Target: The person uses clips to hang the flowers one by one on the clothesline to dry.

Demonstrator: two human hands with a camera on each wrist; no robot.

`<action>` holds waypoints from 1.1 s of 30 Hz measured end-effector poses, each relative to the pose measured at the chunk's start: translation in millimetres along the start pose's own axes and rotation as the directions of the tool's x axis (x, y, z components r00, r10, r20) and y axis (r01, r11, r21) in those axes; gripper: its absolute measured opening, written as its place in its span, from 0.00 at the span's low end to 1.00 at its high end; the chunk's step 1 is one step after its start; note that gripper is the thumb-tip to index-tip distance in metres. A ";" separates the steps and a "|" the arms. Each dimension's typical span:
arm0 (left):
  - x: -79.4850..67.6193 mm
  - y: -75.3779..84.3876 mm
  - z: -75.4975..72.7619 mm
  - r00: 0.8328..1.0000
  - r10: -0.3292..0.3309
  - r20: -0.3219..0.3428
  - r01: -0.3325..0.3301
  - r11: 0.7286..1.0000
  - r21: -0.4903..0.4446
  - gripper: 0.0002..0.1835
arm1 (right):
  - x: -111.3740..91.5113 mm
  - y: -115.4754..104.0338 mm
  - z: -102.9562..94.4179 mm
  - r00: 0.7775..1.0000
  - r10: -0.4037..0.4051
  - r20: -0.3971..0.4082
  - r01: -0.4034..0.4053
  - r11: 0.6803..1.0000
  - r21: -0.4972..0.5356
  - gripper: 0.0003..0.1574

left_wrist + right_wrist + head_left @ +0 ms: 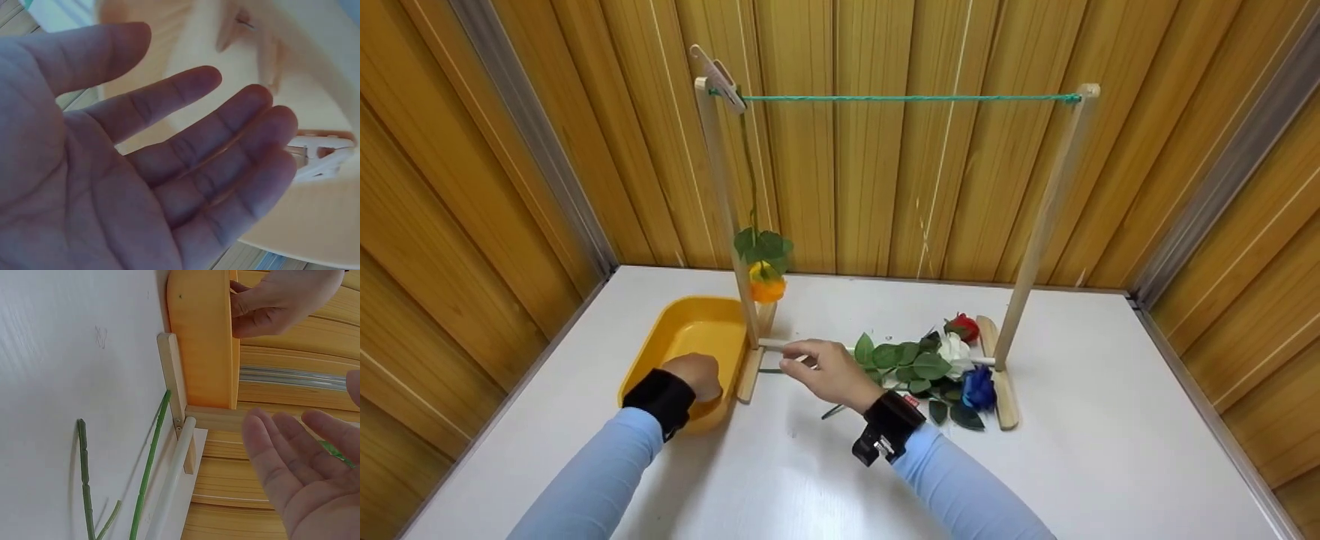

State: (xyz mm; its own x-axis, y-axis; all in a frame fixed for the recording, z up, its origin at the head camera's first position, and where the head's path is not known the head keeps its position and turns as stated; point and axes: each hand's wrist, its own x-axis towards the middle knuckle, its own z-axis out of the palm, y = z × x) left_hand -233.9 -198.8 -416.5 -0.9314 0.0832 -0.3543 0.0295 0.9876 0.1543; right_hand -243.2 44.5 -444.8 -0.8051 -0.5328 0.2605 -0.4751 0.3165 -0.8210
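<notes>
My left hand (697, 375) reaches down into the yellow basin (664, 319), its fingers spread and holding nothing. Beyond the fingertips, a pale clothespin (323, 154) lies in the basin, with more clothespin ends (269, 59) showing farther up in the left wrist view. My right hand (834, 373) hovers over the wooden frame's lower bar, empty, with loosely bent fingers. Below it, green flower stems (147, 475) lie on the table. They lead toward a red rose (962, 328), a white rose (955, 354) and a blue rose (979, 388), which lie together at the frame's right foot.
A teal string (900, 98) runs between the frame's two wooden posts (1046, 217). At its left end a clothespin (718, 79) grips the stem of an orange rose (767, 285), which hangs head down. Wood-patterned walls (870, 187) enclose the white table (1110, 420).
</notes>
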 end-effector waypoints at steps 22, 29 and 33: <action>19.4 -8.9 19.3 0.999 -0.004 0.047 0.007 0.999 -0.050 0.08 | 5.7 17.2 32.4 0.994 0.106 0.028 -0.106 0.994 0.007 0.21; 16.8 -5.9 14.4 0.998 0.000 -0.062 -0.003 0.998 -0.055 0.05 | 2.9 20.0 28.3 0.993 0.119 0.022 -0.120 0.991 0.055 0.21; 13.3 0.3 1.6 0.983 0.037 -0.182 -0.041 0.999 -0.019 0.03 | 2.6 20.1 23.7 0.993 0.118 0.017 -0.119 0.988 0.099 0.21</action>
State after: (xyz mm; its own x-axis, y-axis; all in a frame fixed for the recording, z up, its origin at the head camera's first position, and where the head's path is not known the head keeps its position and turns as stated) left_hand -245.7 -197.1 -422.6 -0.9801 0.0942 -0.1748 0.0611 0.9807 0.1858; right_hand -246.4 30.8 -472.6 -0.8494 -0.5049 0.1536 -0.3386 0.2980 -0.8925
